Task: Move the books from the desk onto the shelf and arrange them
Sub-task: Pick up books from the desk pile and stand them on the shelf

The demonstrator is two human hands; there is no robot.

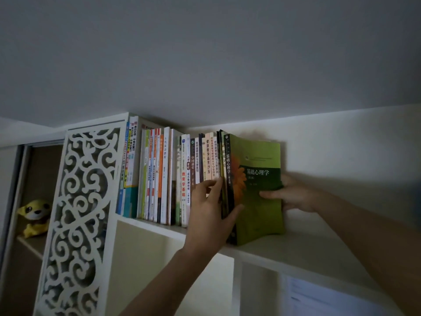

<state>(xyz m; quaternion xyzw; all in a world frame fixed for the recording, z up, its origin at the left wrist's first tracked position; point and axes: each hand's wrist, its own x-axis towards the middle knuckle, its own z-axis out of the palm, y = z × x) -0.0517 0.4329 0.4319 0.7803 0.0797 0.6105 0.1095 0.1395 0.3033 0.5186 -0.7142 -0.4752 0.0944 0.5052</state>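
A row of upright books [164, 176] fills the left part of the white shelf [296, 252]. At the row's right end stands a thick green book [257, 160] with an orange flower on its cover, its base on the shelf board. My right hand [296, 195] holds this green book by its far edge, with the thumb lying across the cover. My left hand [209, 210] rests with straight fingers against the spines of the thin dark books [224, 156] just left of the green book, and its thumb touches the bottom of the green book's spine.
A white carved fretwork panel [79, 213] stands at the shelf's left end. A yellow plush toy [34, 215] sits in a compartment further left. The shelf board runs on to the right of the green book. Below it hangs a sheet of paper [319, 297].
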